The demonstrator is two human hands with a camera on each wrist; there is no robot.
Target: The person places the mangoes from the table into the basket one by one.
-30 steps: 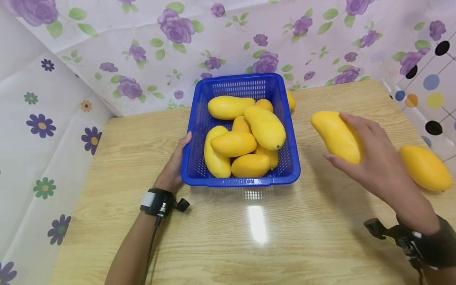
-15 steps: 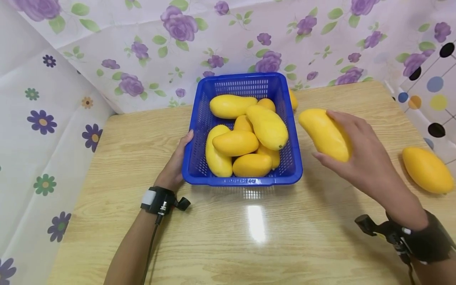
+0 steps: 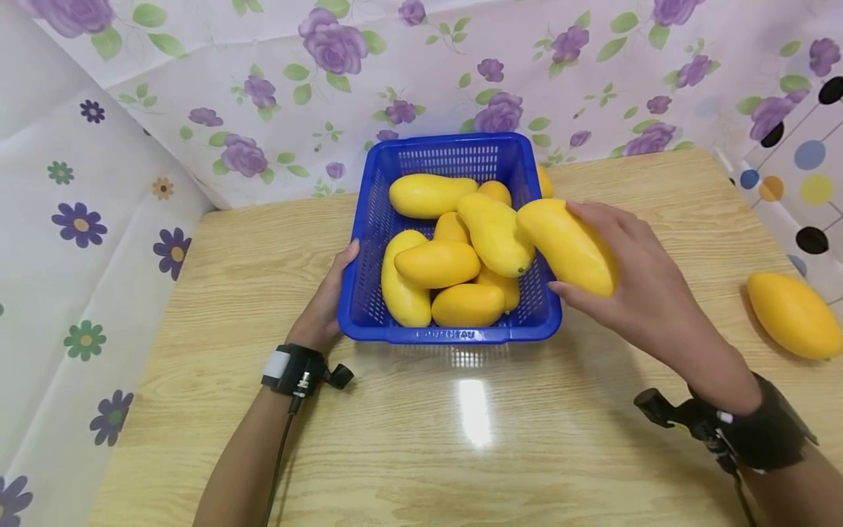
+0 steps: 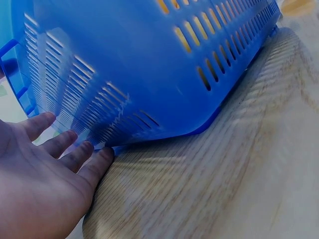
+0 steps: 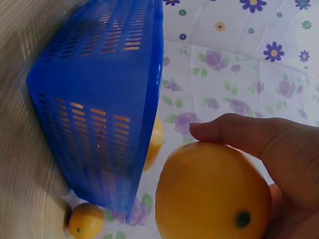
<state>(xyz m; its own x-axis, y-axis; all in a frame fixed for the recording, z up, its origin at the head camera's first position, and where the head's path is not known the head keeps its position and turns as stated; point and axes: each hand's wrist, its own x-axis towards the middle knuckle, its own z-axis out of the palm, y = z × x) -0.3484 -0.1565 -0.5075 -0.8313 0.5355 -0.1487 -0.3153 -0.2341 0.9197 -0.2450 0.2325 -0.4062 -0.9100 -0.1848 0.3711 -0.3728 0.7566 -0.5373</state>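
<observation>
A yellow mango is gripped in my right hand, its thumb on the near side. It hangs over the right rim of a blue plastic basket, overlapping a mango inside. The right wrist view shows this held mango's end with a dark stem scar, my thumb lying along it. Several more mangoes, pale yellow to deep orange, are piled in the basket. My left hand rests against the basket's left side. In the left wrist view its outstretched fingers touch the slotted wall.
One mango lies on the wooden table at the far right. Another mango is partly hidden behind the basket's right back corner. A floral-printed sheet lines the back, with other patterned sheets at both sides.
My right hand has carried the mango leftward, from over the table to the basket's right rim. The left hand has stayed at the basket, which looks unmoved.
</observation>
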